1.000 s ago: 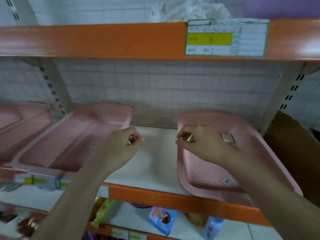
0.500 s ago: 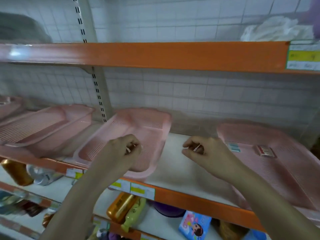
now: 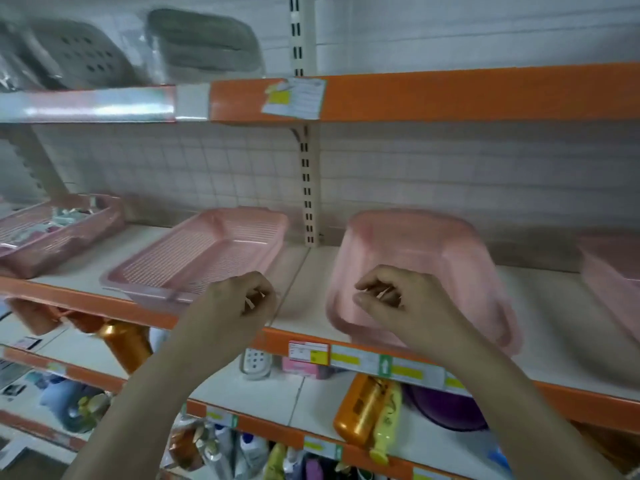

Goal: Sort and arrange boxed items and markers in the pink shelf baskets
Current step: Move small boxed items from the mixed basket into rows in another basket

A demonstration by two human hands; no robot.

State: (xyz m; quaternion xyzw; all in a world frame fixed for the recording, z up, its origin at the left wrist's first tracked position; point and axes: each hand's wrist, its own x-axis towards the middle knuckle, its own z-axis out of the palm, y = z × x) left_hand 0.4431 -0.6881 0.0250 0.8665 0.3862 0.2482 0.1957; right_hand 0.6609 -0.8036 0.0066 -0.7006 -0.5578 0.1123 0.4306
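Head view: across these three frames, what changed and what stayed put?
The view swung left along the shelf: the pink basket once at left now sits behind the right hand, and baskets further left came into view. The basket holding small boxes has slid to the right edge. Nothing was picked up or released. The left hand and right hand stayed curled, each pinching a small pale item.

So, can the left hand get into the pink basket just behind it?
Probably yes. The left hand hovers at the near edge of the pink basket; nothing blocks it, though its fingers already pinch something small.
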